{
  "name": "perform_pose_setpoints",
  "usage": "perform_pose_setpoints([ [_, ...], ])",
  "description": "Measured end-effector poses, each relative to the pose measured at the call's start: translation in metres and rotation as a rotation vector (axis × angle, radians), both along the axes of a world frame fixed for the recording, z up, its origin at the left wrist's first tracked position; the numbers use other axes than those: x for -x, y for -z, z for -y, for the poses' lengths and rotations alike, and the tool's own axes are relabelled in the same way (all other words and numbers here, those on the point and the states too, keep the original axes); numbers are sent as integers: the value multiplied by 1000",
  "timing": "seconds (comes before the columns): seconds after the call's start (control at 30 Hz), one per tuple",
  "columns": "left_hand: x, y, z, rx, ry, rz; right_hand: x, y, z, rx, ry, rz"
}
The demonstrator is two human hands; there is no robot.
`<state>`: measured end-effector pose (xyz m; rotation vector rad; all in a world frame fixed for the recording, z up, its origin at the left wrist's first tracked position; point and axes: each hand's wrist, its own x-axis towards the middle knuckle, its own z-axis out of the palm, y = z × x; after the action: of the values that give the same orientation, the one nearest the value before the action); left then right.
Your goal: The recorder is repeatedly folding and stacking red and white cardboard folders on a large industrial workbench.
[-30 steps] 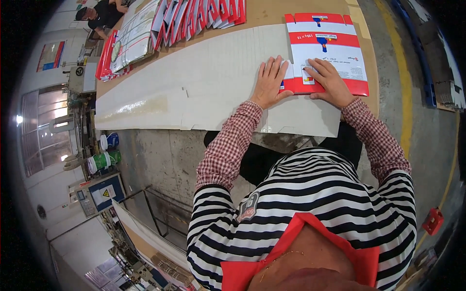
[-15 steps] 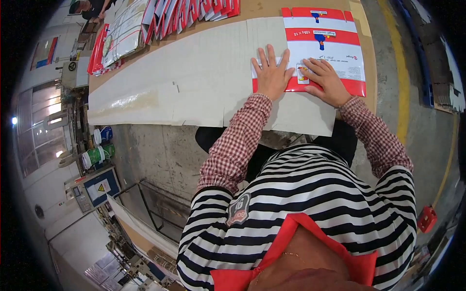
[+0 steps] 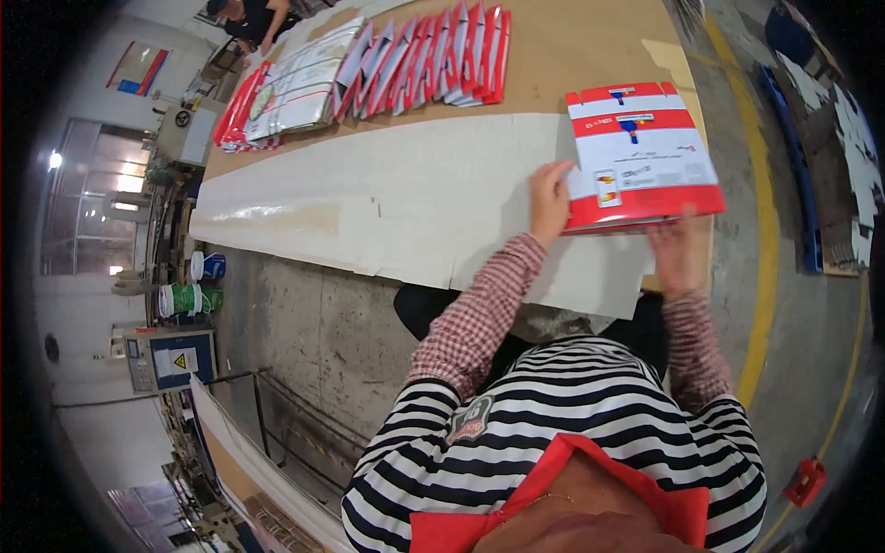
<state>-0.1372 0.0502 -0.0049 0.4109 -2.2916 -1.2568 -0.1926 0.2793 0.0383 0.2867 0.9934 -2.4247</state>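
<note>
A flat, folded red-and-white printed carton (image 3: 678, 169) lies at the right end of the work table, its near edge slightly raised with a dark gap beneath. My left hand (image 3: 550, 198) is at its left edge, fingers bent and closed against the side near the lower left corner. At the near edge, toward the right corner, is my right hand (image 3: 678, 253); it is smeared by motion and its fingertips are partly hidden, so its grip does not show. Under the carton a large pale sheet (image 3: 452, 198) covers the near part of the table.
Folded red-and-white cartons (image 3: 433, 60) lean in a row at the far side, beside a bundle of white packaging (image 3: 309, 78). A person (image 3: 258, 18) stands beyond the far left. On the floor are buckets (image 3: 189, 299) at left and a loaded blue pallet (image 3: 795, 175) at right.
My hands have come off the carton's top face, the left to its left edge, the right to its near edge. The carton's near edge has lifted a little. The view has shifted.
</note>
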Motion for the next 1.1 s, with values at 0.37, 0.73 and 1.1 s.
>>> perform_pose_setpoints([
  [0.37,-27,-15,22,73,-194,-65,205,-28,-7,-387,-414,-666],
  [0.73,-38,0,25,2,-178,-27,363,35,189,-1037,-526,-1018],
  [1.1,-53,9,33,-5,-251,17,210,66,334,-882,-437,-966],
])
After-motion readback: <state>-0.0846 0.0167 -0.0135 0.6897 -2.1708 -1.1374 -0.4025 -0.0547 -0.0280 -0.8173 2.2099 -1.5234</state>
